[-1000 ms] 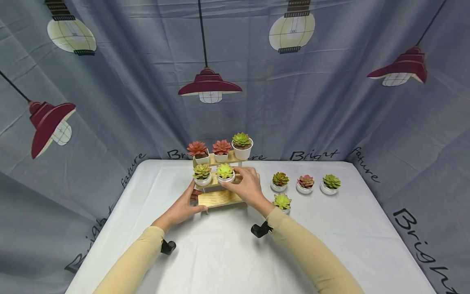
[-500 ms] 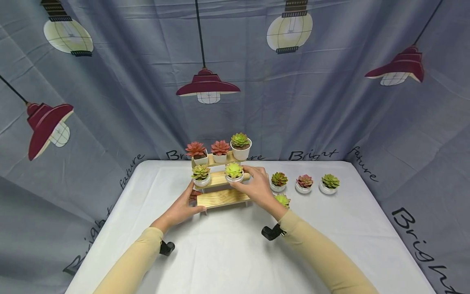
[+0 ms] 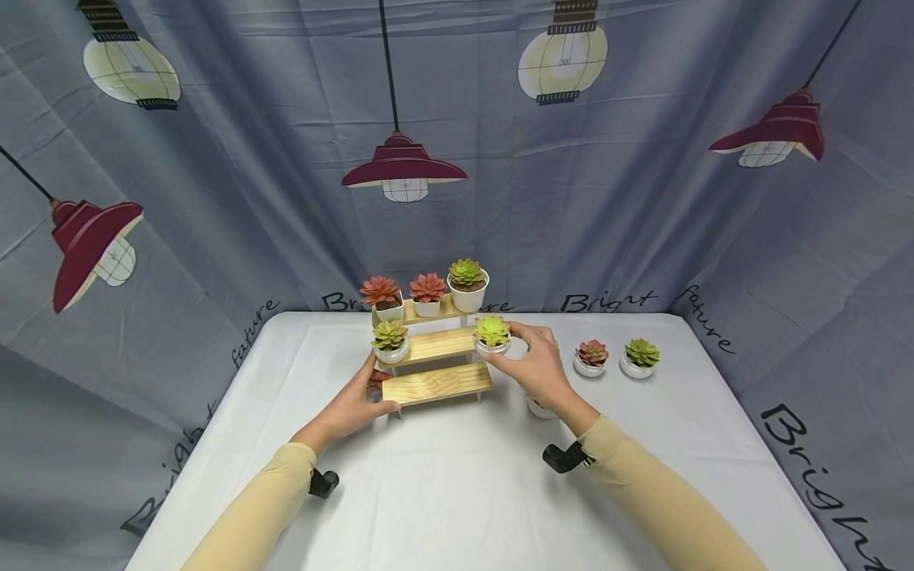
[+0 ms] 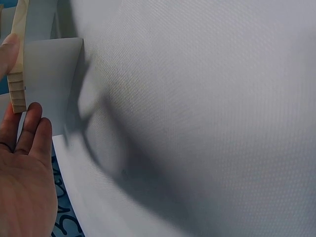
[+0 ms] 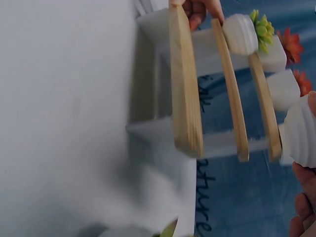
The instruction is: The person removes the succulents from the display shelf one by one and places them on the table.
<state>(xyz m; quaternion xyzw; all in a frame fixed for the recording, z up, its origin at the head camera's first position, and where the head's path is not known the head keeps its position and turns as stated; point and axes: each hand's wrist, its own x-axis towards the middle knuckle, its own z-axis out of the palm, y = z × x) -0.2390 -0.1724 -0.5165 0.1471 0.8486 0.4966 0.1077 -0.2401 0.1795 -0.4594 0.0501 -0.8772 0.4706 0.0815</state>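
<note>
My left hand (image 3: 348, 408) grips the left end of a three-tier wooden plant stand (image 3: 437, 384); in the left wrist view its thumb lies on the plank's face and the fingers (image 4: 32, 128) curl at its end. My right hand (image 3: 539, 369) pinches a small white pot with a yellow-green succulent (image 3: 492, 331) just at the right end of the middle tier. That ribbed white pot (image 5: 301, 133) shows at the edge of the right wrist view. Another potted green succulent (image 3: 389, 341) stands at the middle tier's left end, beside my left fingertips.
On the top tier stand two red succulents (image 3: 428, 290) and a larger green succulent (image 3: 467, 279). A reddish succulent (image 3: 591, 357) and a green one (image 3: 639, 357) sit on the white tablecloth (image 3: 443, 492) at right. My right wrist partly covers another white pot (image 3: 540, 408).
My right hand has moved right along the middle tier with the yellow-green succulent, from mid-plank to its right end. My left hand has stayed on the stand.
</note>
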